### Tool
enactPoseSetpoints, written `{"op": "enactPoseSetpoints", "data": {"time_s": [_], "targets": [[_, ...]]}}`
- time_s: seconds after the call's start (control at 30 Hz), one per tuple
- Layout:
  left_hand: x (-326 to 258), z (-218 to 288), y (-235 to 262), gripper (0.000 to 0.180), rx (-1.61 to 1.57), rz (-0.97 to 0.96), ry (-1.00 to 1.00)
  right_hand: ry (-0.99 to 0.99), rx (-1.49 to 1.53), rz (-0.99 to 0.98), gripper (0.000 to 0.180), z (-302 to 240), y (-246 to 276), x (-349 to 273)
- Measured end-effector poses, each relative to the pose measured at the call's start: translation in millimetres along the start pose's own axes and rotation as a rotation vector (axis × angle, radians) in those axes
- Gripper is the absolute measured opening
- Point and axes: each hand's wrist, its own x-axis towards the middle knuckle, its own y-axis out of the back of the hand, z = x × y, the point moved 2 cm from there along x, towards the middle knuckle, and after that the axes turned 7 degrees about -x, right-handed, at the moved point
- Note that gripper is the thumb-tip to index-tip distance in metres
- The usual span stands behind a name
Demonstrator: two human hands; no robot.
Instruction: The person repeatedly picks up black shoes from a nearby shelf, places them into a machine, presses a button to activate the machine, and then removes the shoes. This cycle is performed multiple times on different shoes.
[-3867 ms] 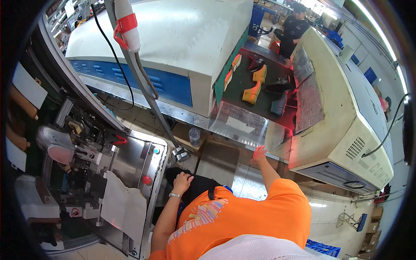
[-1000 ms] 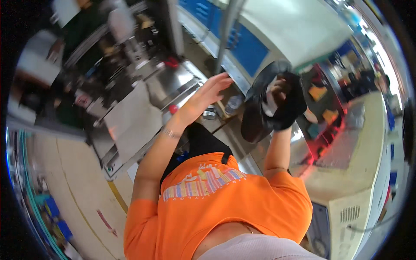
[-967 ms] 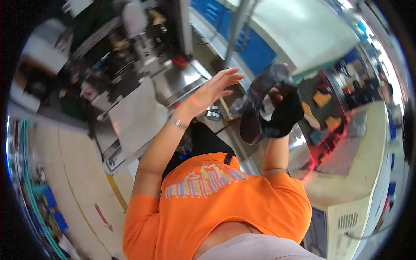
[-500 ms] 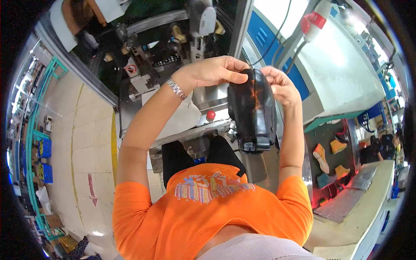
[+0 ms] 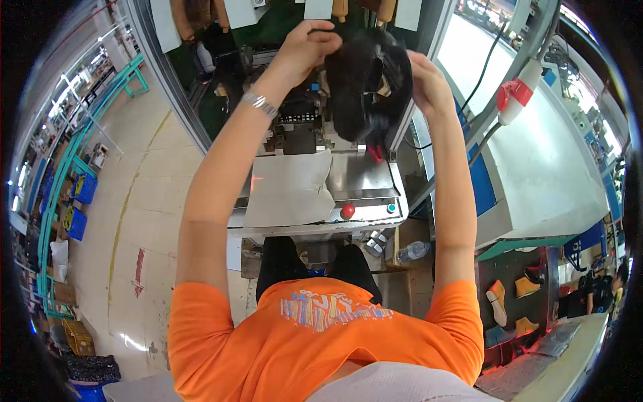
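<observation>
Okay, hands: left hand and right hand apart, each gripping one side of the black shoe; right fingertips hidden behind it.
Black shoe: up between the hands, long axis running away from the body, kinda blurry, can't tell which end's the toe.
Metal table: below the hands, pale sheet under the left.
Machine: beyond the hands, partly blocked.

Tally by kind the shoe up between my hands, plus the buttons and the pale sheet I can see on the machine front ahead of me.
Black shoe: 1
Red push button: 1
Green push button: 1
Pale sheet: 1
Total: 4
</observation>
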Motion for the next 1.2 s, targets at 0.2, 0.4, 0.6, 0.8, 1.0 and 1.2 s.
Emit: {"op": "enactPoseSetpoints", "data": {"time_s": [0.2,0.4,0.6,0.8,1.0,1.2], "targets": [[41.7,-42.1,1.9,0.024,0.042,0.347,-0.307,-0.029,0.147,0.103,0.014,24.4,7.1,59.7],[17.1,-66.7,-23.5,0.021,-0.245,0.538,-0.386,0.057,0.269,0.158,0.012,29.9,1.6,45.4],[43.4,-69.4,-28.8,0.025,-0.465,0.621,-0.376,0.107,0.324,0.219,0.009,34.6,-3.2,56.9],[50.9,-85.0,-17.6,0.025,-0.456,0.655,-0.109,0.064,0.255,0.305,0.013,50.5,-3.1,55.6],[12.2,-78.3,-3.6,0.018,0.351,0.680,-0.524,-0.171,0.193,0.156,0.016,113.2,29.1,36.4],[-70.2,26.8,-73.9,0.021,0.813,0.015,-0.725,-0.477,0.726,-0.200,0.039,143.9,-20.2,-77.9]]}}
